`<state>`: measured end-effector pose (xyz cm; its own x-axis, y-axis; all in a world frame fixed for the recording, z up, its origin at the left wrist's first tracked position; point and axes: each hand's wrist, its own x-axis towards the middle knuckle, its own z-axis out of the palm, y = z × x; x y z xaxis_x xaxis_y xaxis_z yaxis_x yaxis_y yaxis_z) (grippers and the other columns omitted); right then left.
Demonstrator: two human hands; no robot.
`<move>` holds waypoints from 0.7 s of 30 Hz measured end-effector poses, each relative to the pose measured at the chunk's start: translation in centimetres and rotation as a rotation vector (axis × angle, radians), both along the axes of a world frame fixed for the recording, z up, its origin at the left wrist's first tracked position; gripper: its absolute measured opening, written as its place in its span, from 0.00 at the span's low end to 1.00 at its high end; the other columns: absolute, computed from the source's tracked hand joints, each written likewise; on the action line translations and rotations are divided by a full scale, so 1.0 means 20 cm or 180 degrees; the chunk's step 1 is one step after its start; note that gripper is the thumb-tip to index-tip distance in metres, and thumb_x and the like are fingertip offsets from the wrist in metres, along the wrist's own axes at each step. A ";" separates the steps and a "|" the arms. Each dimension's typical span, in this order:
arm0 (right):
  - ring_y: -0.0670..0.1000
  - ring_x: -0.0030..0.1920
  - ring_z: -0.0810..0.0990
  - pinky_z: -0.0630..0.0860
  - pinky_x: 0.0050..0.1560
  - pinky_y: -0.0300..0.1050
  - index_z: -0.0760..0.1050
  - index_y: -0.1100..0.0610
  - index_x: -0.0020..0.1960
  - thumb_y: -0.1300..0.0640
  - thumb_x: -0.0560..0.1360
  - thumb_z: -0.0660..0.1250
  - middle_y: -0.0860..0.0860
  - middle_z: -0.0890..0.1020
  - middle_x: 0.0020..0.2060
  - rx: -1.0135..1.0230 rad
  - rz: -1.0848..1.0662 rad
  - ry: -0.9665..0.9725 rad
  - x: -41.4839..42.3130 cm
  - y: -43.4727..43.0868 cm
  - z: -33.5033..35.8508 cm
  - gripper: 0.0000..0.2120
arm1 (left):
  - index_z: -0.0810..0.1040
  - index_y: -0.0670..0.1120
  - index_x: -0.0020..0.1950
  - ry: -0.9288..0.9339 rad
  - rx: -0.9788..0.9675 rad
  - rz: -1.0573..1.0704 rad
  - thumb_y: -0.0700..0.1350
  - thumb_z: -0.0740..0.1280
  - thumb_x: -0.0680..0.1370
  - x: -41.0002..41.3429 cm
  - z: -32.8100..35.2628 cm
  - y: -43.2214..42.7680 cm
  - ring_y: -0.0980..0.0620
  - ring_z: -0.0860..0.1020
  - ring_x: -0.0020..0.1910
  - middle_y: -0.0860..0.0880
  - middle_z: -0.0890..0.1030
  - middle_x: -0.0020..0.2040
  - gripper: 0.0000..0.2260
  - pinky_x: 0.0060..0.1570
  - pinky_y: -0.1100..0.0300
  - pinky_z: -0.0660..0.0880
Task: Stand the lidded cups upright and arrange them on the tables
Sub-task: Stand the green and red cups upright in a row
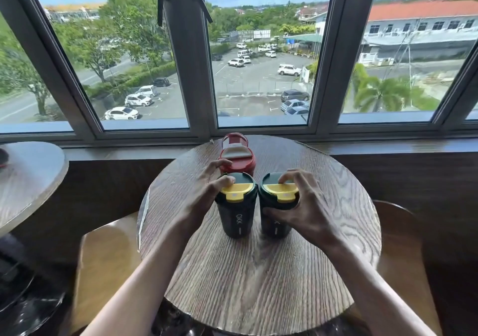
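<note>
Three lidded cups stand upright on the round wooden table (258, 271), grouped a little past its centre toward twelve o'clock. Two are dark cups with yellow lid flaps, side by side and just apart: the left dark cup (236, 215) and the right dark cup (274, 222). The red cup (237, 158) stands directly behind the left one, touching or nearly so. The left hand (207, 193) curls around the left dark cup's lid from nine o'clock, fingertips on the rim. The right hand (305, 206) clasps the right dark cup from three o'clock, thumb on its body, fingers over the lid. At nine o'clock a second round table (28, 180) is well apart. Two wooden seats (103, 266) flank the near table. Beyond, tall windows (258, 64) overlook a car park.
</note>
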<state>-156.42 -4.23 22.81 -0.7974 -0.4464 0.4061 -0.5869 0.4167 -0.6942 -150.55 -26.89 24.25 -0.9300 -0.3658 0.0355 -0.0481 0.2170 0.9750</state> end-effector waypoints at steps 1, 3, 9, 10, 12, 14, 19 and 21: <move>0.52 0.60 0.70 0.74 0.60 0.50 0.70 0.41 0.54 0.40 0.58 0.78 0.45 0.70 0.60 -0.0004 -0.0011 0.0002 0.00 0.00 0.00 0.28 | 0.78 0.59 0.59 0.0014 0.0006 -0.0009 0.52 0.70 0.66 0.00 0.00 0.00 0.41 0.80 0.59 0.44 0.81 0.60 0.21 0.62 0.38 0.73; 0.53 0.61 0.70 0.73 0.59 0.50 0.69 0.40 0.53 0.38 0.57 0.76 0.45 0.70 0.59 -0.0012 -0.0017 -0.0012 0.00 0.00 0.00 0.28 | 0.78 0.59 0.58 0.0043 0.0007 -0.0030 0.52 0.70 0.66 0.01 0.00 0.00 0.39 0.79 0.60 0.43 0.80 0.61 0.20 0.62 0.38 0.73; 0.53 0.61 0.69 0.73 0.60 0.52 0.69 0.41 0.55 0.34 0.57 0.75 0.45 0.70 0.61 0.0084 -0.0083 0.0026 0.01 0.00 -0.01 0.30 | 0.78 0.60 0.57 0.0100 0.0051 -0.0097 0.51 0.70 0.66 0.01 0.00 0.00 0.39 0.80 0.58 0.42 0.81 0.60 0.18 0.61 0.38 0.74; 0.52 0.62 0.69 0.72 0.60 0.50 0.69 0.40 0.55 0.32 0.56 0.74 0.45 0.70 0.62 0.0108 -0.0095 0.0032 0.01 0.00 -0.01 0.31 | 0.78 0.60 0.57 0.0106 0.0055 -0.0113 0.52 0.70 0.66 0.01 0.00 0.00 0.39 0.80 0.59 0.42 0.81 0.61 0.19 0.61 0.39 0.74; 0.50 0.63 0.67 0.68 0.60 0.46 0.70 0.40 0.56 0.26 0.58 0.69 0.43 0.69 0.64 0.0133 -0.0090 0.0015 0.03 0.01 0.00 0.32 | 0.78 0.60 0.57 0.0106 0.0056 -0.0150 0.52 0.70 0.66 0.01 0.01 0.00 0.40 0.80 0.58 0.43 0.80 0.61 0.19 0.59 0.42 0.76; 0.47 0.66 0.66 0.64 0.61 0.44 0.72 0.42 0.57 0.22 0.62 0.61 0.44 0.69 0.66 0.0001 -0.0034 -0.0082 0.05 0.02 0.02 0.32 | 0.78 0.59 0.57 0.0103 0.0046 -0.0198 0.53 0.70 0.67 0.01 0.01 -0.01 0.42 0.80 0.58 0.43 0.80 0.61 0.18 0.53 0.49 0.76; 0.44 0.57 0.77 0.70 0.53 0.32 0.75 0.48 0.54 0.37 0.75 0.62 0.47 0.79 0.55 -0.1050 -0.0358 -0.0309 -0.04 0.00 0.14 0.17 | 0.76 0.58 0.61 0.0371 0.0379 0.0131 0.52 0.69 0.70 -0.06 0.02 -0.03 0.54 0.81 0.55 0.49 0.79 0.61 0.19 0.50 0.57 0.74; 0.44 0.50 0.80 0.73 0.45 0.31 0.75 0.52 0.54 0.46 0.77 0.66 0.47 0.81 0.49 -0.1220 -0.0374 -0.0627 -0.18 -0.04 0.19 0.11 | 0.72 0.57 0.65 0.0317 0.0445 0.0288 0.56 0.69 0.70 -0.12 0.02 -0.06 0.55 0.77 0.58 0.49 0.75 0.64 0.24 0.54 0.54 0.72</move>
